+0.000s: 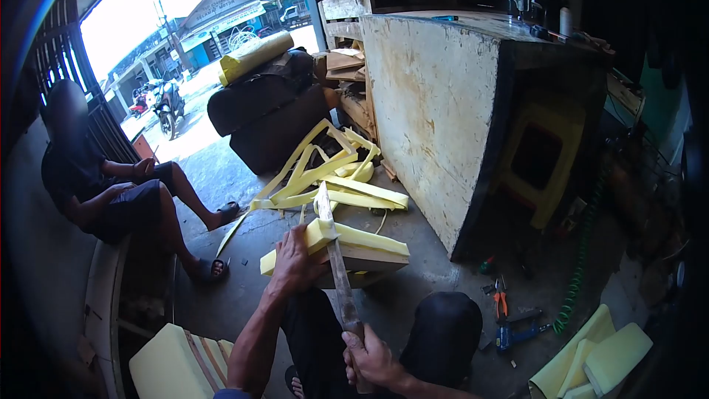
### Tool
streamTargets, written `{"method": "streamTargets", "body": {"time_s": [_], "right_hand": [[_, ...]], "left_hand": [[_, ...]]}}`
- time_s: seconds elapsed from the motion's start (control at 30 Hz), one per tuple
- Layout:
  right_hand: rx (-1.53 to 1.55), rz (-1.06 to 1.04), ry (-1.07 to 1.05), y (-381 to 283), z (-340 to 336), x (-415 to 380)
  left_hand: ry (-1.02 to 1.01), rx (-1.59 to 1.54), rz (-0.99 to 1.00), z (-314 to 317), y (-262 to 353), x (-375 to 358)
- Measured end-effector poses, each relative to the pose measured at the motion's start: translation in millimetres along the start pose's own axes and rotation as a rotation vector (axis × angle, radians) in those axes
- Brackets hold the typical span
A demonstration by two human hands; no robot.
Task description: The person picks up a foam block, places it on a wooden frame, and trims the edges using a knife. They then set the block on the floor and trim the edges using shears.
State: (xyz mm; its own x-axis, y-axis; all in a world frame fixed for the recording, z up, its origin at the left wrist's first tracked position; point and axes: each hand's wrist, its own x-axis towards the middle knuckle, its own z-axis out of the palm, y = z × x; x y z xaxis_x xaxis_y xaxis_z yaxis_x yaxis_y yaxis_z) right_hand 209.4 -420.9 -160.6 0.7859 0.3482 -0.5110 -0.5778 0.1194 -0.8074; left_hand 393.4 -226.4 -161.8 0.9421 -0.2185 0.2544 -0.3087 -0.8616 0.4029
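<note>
My right hand is wrapped round the dark handle of a long knife, low in the middle of the head view. The blade points up and away, against the edge of a yellow foam piece. This foam sits on a board above my legs. My left hand grips the foam's left end, left of the blade, its fingers partly hidden behind the foam. Just beyond the blade tip, long yellow foam strips lie tangled on the floor.
A person sits at the left. A tall worn cabinet stands right of centre. Pliers and a blue tool lie on the floor. Foam blocks are at the lower left, more foam at the lower right.
</note>
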Motion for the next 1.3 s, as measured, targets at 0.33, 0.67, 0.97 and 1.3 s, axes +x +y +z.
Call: {"method": "streamTargets", "body": {"time_s": [0.33, 0.67, 0.97, 1.3], "right_hand": [[-0.079, -0.177, 0.263, 15, -19, -12], [0.363, -0.239, 0.203, -4, -91, 17], [0.303, -0.216, 0.161, -8, -68, 14], [0.189, -0.237, 0.188, -11, -60, 35]], "left_hand": [[-0.166, 0.138, 0.15, -1, -4, 26], [-0.251, 0.241, 0.294, 42, 104, 113], [-0.162, 0.235, 0.292, 44, 83, 115], [-0.232, 0.187, 0.273, 36, 81, 112]]}}
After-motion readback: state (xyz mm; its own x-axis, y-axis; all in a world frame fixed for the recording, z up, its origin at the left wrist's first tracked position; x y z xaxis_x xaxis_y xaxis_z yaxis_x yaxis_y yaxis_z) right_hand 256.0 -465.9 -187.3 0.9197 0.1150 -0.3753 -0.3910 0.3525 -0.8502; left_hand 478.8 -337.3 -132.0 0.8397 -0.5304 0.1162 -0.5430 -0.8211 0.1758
